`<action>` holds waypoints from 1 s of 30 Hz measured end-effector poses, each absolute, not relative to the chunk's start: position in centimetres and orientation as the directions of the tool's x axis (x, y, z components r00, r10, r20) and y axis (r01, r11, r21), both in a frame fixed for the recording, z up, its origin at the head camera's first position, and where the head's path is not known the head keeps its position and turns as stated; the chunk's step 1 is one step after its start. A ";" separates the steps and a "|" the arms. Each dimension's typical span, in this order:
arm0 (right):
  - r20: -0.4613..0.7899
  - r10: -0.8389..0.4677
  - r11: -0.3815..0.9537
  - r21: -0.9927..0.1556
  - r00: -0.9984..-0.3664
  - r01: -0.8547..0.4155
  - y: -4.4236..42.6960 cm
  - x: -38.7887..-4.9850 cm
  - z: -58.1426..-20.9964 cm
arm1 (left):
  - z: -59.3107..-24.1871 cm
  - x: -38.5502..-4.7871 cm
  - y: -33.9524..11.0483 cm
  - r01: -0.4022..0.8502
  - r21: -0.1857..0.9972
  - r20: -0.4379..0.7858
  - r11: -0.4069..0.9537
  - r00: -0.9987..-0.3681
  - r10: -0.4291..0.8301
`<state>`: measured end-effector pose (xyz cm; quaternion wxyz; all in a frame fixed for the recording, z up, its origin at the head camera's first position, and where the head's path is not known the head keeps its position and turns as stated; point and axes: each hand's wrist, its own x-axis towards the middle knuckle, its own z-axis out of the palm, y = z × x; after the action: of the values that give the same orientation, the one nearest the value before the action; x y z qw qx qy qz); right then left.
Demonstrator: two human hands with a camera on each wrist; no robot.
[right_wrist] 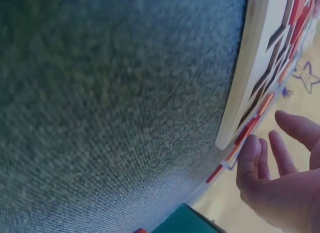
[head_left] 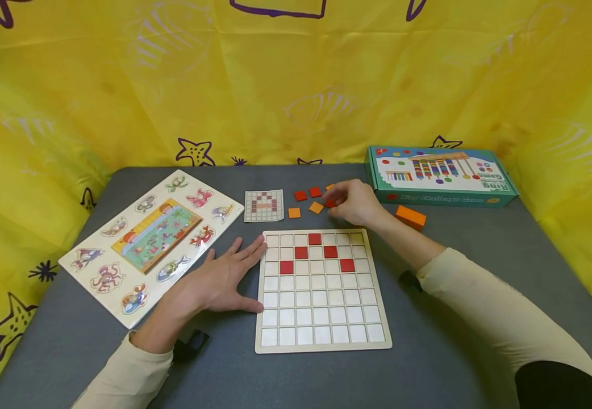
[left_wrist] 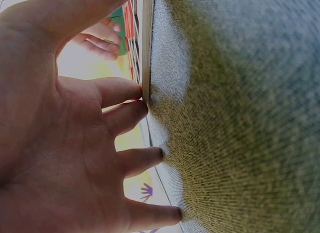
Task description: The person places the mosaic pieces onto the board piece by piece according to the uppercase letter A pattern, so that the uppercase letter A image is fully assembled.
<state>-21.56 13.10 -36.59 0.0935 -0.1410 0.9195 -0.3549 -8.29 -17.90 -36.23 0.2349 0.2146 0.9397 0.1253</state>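
Note:
A wooden grid board [head_left: 322, 347] with white squares lies flat on the table, several red tiles [head_left: 330, 251] set in its upper rows. My left hand [head_left: 224, 279] is spread beside the board, its thumb and index finger touching the left edge; the left wrist view [left_wrist: 75, 143] shows the fingertips on the table. Beyond the board my right hand [head_left: 354, 201] hovers over loose tiles, fingers bent and thumb apart. Just by its fingertips is a red tile [head_left: 330, 203], partly covered. Other loose red tiles [head_left: 300, 195] and orange tiles [head_left: 294, 213] lie to its left.
A small pattern card [head_left: 264, 218] lies behind the board. A sea-animal picture board [head_left: 107, 244] sits at the left. At the back right stands a teal Ring Challenge Game box [head_left: 444, 197], with an orange block [head_left: 410, 217] before it. A yellow curtain [head_left: 275, 74] hangs behind the table.

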 end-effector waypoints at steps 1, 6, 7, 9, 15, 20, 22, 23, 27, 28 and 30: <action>-0.073 -0.326 0.710 -0.678 -0.943 -0.193 13.2 -21.7 -36.6 | -36.2 -8.3 -17.9 0.344 0.337 -0.388 0.876 -0.797 0.462; -0.094 -0.313 0.718 -0.675 -0.945 -0.171 13.4 -22.4 -36.8 | -36.2 -8.3 -17.9 0.342 0.343 -0.387 0.875 -0.797 0.463; -0.096 -0.308 0.721 -0.673 -0.946 -0.166 13.4 -22.5 -36.9 | -36.3 -8.3 -17.9 0.344 0.343 -0.385 0.874 -0.797 0.465; -0.103 -0.299 0.724 -0.672 -0.949 -0.156 13.5 -22.7 -37.0 | -36.3 -8.2 -18.0 0.346 0.346 -0.382 0.872 -0.797 0.468; -0.115 -0.286 0.740 -0.657 -0.951 -0.143 13.5 -23.0 -37.4 | -36.2 -8.2 -17.9 0.349 0.349 -0.380 0.870 -0.796 0.471; -0.106 -0.289 0.751 -0.642 -0.951 -0.157 13.5 -23.4 -37.7 | -36.2 -8.2 -17.8 0.343 0.343 -0.388 0.874 -0.796 0.465; -0.103 -0.293 0.754 -0.636 -0.950 -0.164 13.4 -23.5 -37.8 | -36.2 -8.2 -17.8 0.341 0.341 -0.390 0.876 -0.796 0.462; -0.101 -0.294 0.756 -0.633 -0.950 -0.166 13.4 -23.6 -37.9 | -36.2 -8.2 -17.8 0.341 0.341 -0.390 0.876 -0.796 0.462; -0.087 -0.296 0.758 -0.627 -0.951 -0.178 13.3 -23.7 -37.9 | -36.2 -8.2 -17.8 0.342 0.342 -0.390 0.875 -0.796 0.463; -0.084 -0.296 0.758 -0.627 -0.952 -0.181 13.3 -23.7 -37.9 | -36.2 -8.2 -17.8 0.341 0.343 -0.391 0.875 -0.796 0.463; -0.075 -0.298 0.756 -0.628 -0.952 -0.187 13.2 -23.7 -38.0 | -36.2 -8.2 -17.9 0.341 0.342 -0.390 0.876 -0.796 0.463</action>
<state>-23.66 13.20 -37.97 0.0855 -0.1298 0.9331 -0.3244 -8.21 -17.88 -36.16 0.2367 0.2140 0.9390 0.1282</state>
